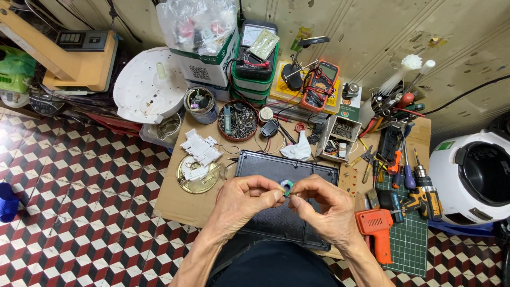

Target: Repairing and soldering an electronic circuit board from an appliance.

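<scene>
Above a black tray (297, 170) on the cluttered bench (180, 202), a small ring-shaped part (287, 187) is pinched between the fingers of the left hand (245, 199) and right hand (324, 204). It appears to be being worked or wound; a steady, fine grip is judged necessary next.

Low cardboard-topped bench (183, 204), black tray (289, 170), green cutting mat (411, 242), orange drill (378, 229), possibly screws bowl (238, 120)
</scene>
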